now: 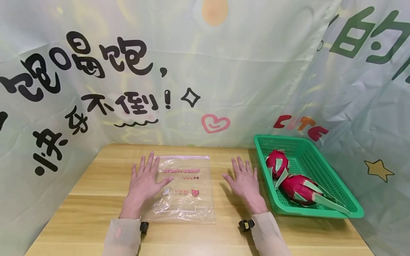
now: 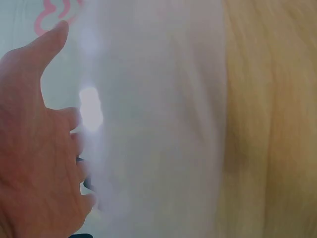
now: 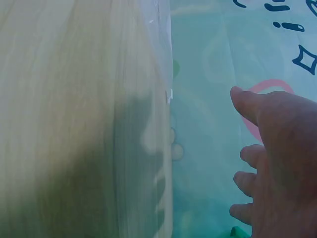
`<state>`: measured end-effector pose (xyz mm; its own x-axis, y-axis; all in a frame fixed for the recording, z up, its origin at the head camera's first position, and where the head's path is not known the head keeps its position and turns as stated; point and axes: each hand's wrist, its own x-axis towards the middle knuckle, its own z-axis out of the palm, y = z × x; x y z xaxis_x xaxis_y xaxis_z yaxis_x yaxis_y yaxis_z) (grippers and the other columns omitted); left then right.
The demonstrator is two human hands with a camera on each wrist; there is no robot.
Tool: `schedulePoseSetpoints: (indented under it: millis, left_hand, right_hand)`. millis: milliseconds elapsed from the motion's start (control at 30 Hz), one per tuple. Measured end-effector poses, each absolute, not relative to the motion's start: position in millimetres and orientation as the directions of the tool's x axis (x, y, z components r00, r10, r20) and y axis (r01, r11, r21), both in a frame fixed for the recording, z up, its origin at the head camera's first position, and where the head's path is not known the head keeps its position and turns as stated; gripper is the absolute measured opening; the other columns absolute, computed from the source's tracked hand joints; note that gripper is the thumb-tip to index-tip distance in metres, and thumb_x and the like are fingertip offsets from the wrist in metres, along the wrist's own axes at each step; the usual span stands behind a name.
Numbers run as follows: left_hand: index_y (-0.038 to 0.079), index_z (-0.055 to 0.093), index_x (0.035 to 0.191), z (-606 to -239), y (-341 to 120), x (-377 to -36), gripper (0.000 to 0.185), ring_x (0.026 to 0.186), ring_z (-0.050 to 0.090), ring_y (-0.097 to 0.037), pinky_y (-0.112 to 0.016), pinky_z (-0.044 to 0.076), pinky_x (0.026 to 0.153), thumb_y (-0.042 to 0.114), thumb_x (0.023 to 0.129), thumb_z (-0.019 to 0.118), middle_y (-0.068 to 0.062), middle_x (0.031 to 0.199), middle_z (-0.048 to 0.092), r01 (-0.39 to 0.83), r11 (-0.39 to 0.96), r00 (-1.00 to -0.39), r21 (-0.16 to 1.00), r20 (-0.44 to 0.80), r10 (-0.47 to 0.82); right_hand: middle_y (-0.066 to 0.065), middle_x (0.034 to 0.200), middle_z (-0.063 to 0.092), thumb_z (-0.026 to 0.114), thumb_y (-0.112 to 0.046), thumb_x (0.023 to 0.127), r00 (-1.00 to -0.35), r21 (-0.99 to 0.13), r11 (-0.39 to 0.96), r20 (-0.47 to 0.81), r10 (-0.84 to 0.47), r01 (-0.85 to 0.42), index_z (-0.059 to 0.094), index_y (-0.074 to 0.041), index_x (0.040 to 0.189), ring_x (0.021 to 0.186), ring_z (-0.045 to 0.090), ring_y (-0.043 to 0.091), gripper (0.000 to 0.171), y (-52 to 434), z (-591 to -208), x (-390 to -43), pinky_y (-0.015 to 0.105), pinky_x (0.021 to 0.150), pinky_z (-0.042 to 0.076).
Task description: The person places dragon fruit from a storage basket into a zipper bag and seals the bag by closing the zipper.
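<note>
A clear plastic zip bag [image 1: 187, 185] with a pink zip strip and pink printing lies flat on the wooden table. My left hand [image 1: 145, 183], fingers spread, is over the bag's left edge and holds nothing. To the right of the bag, my right hand [image 1: 245, 181] hovers with its fingers spread, a shadow beside it on the wood. Beyond that hand stands a green plastic basket [image 1: 320, 213]. Inside it lie two pink dragon fruits, one at the back [image 1: 276, 161] and a larger one [image 1: 298, 188] in front. The bag [image 2: 153, 124] fills the middle of the left wrist view, blurred.
The wooden table [image 1: 96, 199] ends at a printed cloth backdrop [image 1: 237, 81] behind and on both sides. The basket sits at the table's right edge. Each wrist wears a small black camera, left [image 1: 144, 227] and right [image 1: 246, 225].
</note>
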<state>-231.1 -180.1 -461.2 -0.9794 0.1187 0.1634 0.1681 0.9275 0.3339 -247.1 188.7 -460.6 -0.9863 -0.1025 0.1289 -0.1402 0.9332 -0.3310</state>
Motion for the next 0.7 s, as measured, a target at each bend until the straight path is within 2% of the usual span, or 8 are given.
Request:
schedulePoseSetpoints:
  millis: [300,700]
  left_hand:
    - [0.008,0.017,0.166,-462.2,-180.7,-231.8,0.101,0.158,-0.004,-0.044,-0.069,-0.006,0.123,0.069,0.096,0.057,-0.013,0.174,-0.002,0.18,0.92,-0.979,0.347,0.151,0.134]
    - [0.003,0.02,0.165,-467.9,-183.7,-227.8,0.108,0.155,0.002,-0.052,-0.075,-0.003,0.121,0.072,0.092,0.06,-0.019,0.173,0.0,0.154,0.913,-0.988,0.377,0.042,0.149]
  right_hand:
    - [0.01,0.173,0.014,0.053,-0.059,0.103,-0.977,-0.353,0.912,0.132,-0.17,-0.207,0.02,-0.015,0.167,0.157,0.012,0.045,0.083,176.3,-462.6,-247.0,0.074,0.122,0.007]
    - [0.01,0.172,0.019,0.065,-0.052,0.099,-0.944,-0.365,0.875,0.042,-0.327,-0.32,0.025,-0.014,0.166,0.156,0.017,0.046,0.087,148.0,-467.8,-235.1,0.073,0.122,0.01]
